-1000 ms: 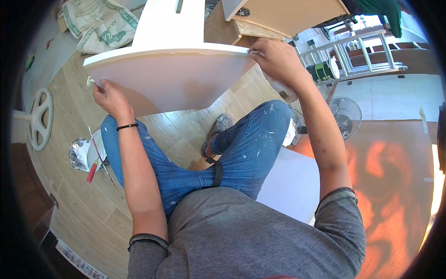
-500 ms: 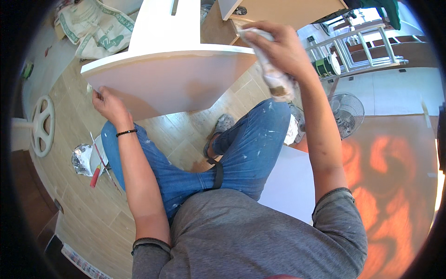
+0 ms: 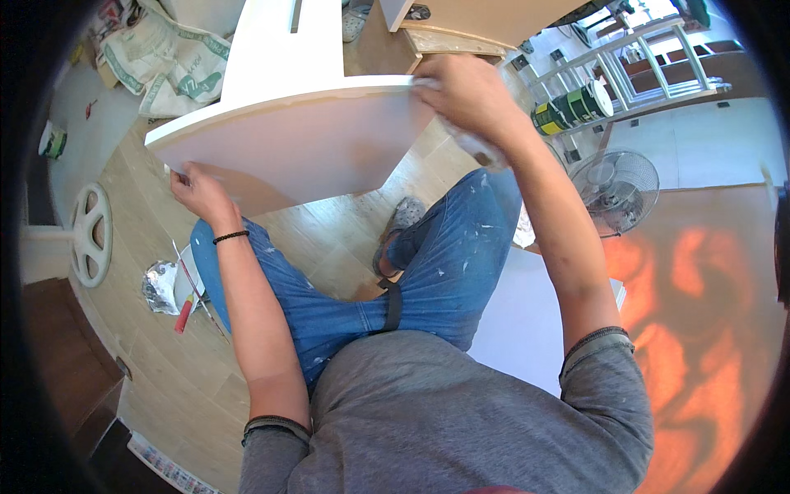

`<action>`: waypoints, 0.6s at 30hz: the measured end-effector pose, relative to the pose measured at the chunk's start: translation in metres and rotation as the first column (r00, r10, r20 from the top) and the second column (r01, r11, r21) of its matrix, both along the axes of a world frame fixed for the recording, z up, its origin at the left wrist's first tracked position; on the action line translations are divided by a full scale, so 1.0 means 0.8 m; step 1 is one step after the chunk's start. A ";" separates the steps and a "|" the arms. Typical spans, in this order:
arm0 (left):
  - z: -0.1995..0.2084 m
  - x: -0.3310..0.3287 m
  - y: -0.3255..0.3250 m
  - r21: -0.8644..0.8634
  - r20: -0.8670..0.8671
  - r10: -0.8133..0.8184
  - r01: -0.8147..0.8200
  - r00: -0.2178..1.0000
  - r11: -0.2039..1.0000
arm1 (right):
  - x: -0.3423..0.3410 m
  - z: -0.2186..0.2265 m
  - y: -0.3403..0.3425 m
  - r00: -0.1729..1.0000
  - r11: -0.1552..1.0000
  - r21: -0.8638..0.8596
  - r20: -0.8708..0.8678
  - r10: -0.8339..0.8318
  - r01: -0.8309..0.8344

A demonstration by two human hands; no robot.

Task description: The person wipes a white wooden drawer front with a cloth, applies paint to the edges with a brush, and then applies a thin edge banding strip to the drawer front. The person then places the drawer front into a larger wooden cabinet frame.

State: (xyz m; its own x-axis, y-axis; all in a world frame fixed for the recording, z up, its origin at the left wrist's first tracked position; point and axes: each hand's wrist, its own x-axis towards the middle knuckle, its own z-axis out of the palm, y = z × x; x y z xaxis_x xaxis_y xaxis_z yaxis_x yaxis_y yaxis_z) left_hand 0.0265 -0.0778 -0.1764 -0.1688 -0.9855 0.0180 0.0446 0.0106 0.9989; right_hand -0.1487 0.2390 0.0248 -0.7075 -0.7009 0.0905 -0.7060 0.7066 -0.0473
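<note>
A white panel (image 3: pixel 304 144) with a curved top edge stands tilted in front of my knees, joined to or touching a bright white board (image 3: pixel 280 49) behind it. My left hand (image 3: pixel 200 196) grips the panel's left end, thumb and fingers pinched on its edge. At the panel's upper right corner, my right hand (image 3: pixel 473 95) is closed on a stained white rag (image 3: pixel 479 150), with part of the cloth at the edge and the rest hanging below the palm. The fingertips there are blurred.
A red-handled tool (image 3: pixel 184 314) and crumpled foil (image 3: pixel 158 288) lie on the floor by my left knee. A fan (image 3: pixel 615 191), a paint bucket (image 3: pixel 572 107) and a ladder (image 3: pixel 642 70) are to the right. A wooden cabinet (image 3: pixel 469 25) and a sack (image 3: pixel 169 62) stand farther back.
My right hand has come down and left with the rag, from above the panel's right corner onto its edge. My left hand keeps its grip; the view has shifted slightly.
</note>
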 end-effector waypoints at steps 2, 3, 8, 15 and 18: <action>0.006 0.004 0.003 0.023 -0.024 -0.013 0.014 1.000 1.000 | 0.006 -0.005 -0.039 0.977 0.983 -0.096 0.130 0.167 -0.155; 0.006 0.006 0.001 0.032 -0.027 -0.019 0.020 0.999 0.999 | 0.013 -0.008 -0.061 0.923 0.918 -0.320 0.221 0.313 -0.235; -0.003 0.010 -0.003 -0.021 -0.004 -0.037 0.036 0.999 0.999 | 0.100 0.015 -0.108 0.770 0.678 -0.670 0.246 0.589 -0.304; 0.043 0.030 0.056 -0.157 0.017 -0.052 0.054 0.998 0.986 | 0.141 -0.043 -0.074 0.788 0.513 -0.856 0.364 0.497 0.072; 0.096 0.058 0.138 -0.138 -0.029 -0.493 0.485 0.869 0.863 | 0.145 -0.085 -0.082 0.779 0.404 -0.892 0.398 0.485 0.204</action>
